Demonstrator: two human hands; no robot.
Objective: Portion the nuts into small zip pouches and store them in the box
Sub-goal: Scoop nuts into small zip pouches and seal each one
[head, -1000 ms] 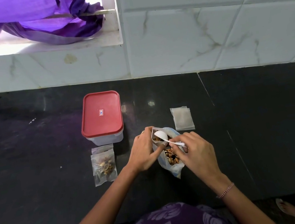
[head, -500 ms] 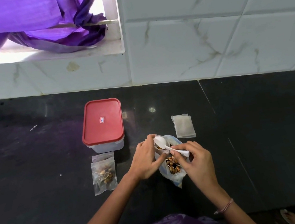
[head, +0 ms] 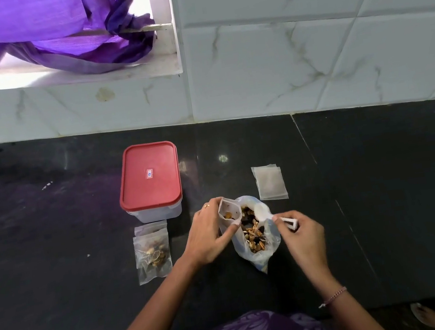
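Spoon [head: 263,211] has moved back into nut bag [head: 260,258], right hand [head: 303,236] pinching it; left hand [head: 206,236] grips pouch [head: 226,209].

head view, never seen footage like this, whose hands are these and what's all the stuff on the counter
There is no machine here. A camera worn on a person's head looks down at their own two hands. The left hand holds a small zip pouch open, with a few nuts inside. The right hand pinches a white spoon at the mouth of the big bag of nuts. On the black counter are a filled pouch, a box with its red lid on, and some empty pouches.
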